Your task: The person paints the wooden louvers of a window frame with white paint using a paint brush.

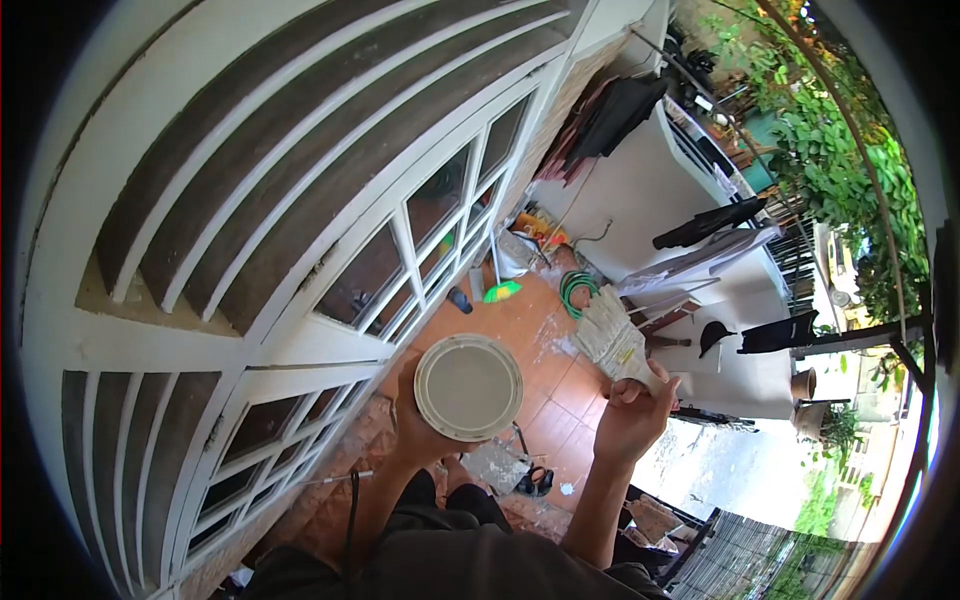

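My left hand point(415, 425) is wrapped round the side of a round can point(468, 388), which I see from above. Its circular top is a flat grey-beige inside a pale, smeared rim. Off to the right, my right hand point(637, 405) is raised with its fingers curled in towards the thumb, well apart from the can. Something pale shows at its fingertips, and I cannot tell what it is. Behind that hand, a worn whitish sheet point(610, 330) overlaps it in this view.
White-framed windows point(425, 240) and slatted vents rise along the left. On the orange tile floor point(540, 375) lie a coiled green hose point(578, 292), a green broom head point(502, 291) and a black sandal point(535, 481). Dark clothes point(710, 222) hang by the white wall.
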{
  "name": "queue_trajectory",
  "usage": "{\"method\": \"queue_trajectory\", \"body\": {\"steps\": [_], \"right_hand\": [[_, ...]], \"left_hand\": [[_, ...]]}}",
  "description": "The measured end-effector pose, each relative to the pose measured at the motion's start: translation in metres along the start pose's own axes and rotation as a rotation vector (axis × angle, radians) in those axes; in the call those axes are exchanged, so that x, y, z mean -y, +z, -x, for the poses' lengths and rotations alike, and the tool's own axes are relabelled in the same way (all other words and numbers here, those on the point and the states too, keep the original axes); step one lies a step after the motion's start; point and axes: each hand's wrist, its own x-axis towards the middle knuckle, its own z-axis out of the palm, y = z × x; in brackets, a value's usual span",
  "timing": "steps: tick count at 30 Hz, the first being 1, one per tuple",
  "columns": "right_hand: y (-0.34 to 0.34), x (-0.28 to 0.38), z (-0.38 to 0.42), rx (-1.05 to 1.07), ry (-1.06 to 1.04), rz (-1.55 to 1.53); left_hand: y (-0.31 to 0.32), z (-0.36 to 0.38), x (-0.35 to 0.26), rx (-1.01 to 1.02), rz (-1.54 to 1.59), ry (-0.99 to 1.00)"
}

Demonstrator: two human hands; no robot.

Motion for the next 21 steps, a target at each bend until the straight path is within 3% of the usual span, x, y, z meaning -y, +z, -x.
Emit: {"method": "queue_trajectory", "body": {"steps": [8, 14, 18, 21], "right_hand": [[-0.014, 0.017, 0.018, 0.005, 0.004, -0.097], [-0.030, 0.064, 0.034, 0.084, -0.276, 0.117], [-0.041, 0.112, 0.047, 0.211, -0.240, 0.162], [-0.040, 0.142, 0.052, 0.275, -0.344, 0.227]], "left_hand": [[0.005, 0.016, -0.005, 0.072, 0.003, -0.017], [0.025, 0.032, -0.017, 0.147, -0.057, -0.004], [0.047, 0.043, -0.025, 0.204, -0.080, 0.029], [0.062, 0.055, -0.030, 0.220, -0.131, 0.052]]}}
